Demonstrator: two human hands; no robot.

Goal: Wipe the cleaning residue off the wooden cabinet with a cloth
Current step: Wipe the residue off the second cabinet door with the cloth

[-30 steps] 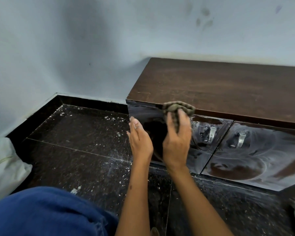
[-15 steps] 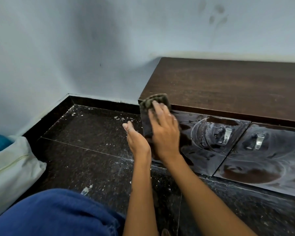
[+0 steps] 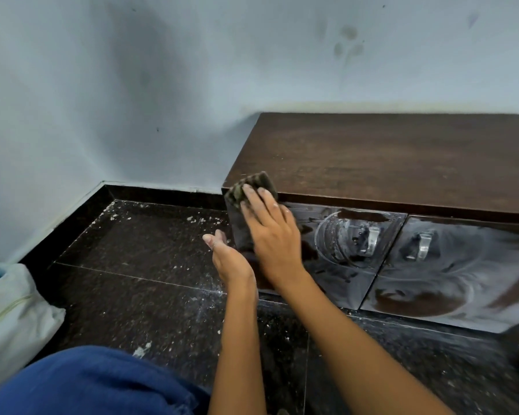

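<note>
1. The cloth (image 3: 250, 187), a dark olive, ribbed wad, sat at the top left corner of the cabinet's front, right under the lip of the top board.
2. It lay under the fingertips of the right hand (image 3: 270, 232); the fingers (image 3: 249, 194) were spread flat and pressed it against the door, not curled around it. Most of the wad stuck out above and left of the fingertips.
3. The wad's long axis ran roughly along the cabinet's top edge, tilted a little, its right end higher than its left.
4. The wooden cabinet (image 3: 387, 157) was low and dark brown and stood against the wall (image 3: 192, 85), its long side running left to right. Its top looked dull and dry.
5. The left door (image 3: 336, 274) carried whitish swirls of residue around a metal handle (image 3: 370, 241); the strip nearest the cloth looked darker and glossier.
6. The right door (image 3: 462, 283) was covered in smeared white film with a second handle (image 3: 423, 245) and a few dark bare patches.
7. The left hand (image 3: 228, 259) was beside the cabinet's left front edge, palm turned inward, fingers loosely extended, holding nothing. Whether it touched the cabinet, I couldn't tell.
8. The dark speckled floor (image 3: 138, 265) had white flecks scattered on it, thickest near the skirting and the cabinet base.
9. A blue-clad knee (image 3: 87, 384) filled the bottom left; a pale bag (image 3: 9, 319) lay at the left edge.
</note>
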